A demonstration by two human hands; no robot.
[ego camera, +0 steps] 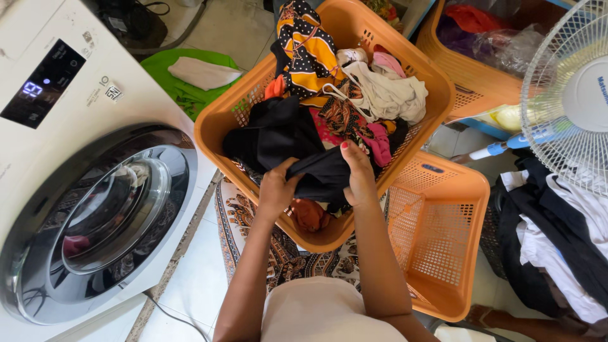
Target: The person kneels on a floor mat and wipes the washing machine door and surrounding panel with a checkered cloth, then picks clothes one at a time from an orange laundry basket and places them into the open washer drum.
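Washer (pixel 95 209) left of the basket (pixel 218 117): door shut, a few clothes visible behind the glass — drum seems partly loaded, judging by that. Basket piled full, so most sorting looks undone. Left hand (pixel 277 190) and right hand (pixel 358 177) both clamped on a black garment (pixel 320 174) at the basket's near rim — gripped, not yet lifted clear. Right of the basket, a second basket (pixel 437 234) holds nothing.

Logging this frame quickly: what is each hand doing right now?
Left hand: closed on the black garment in the orange laundry basket.
Right hand: closed on the same black garment.
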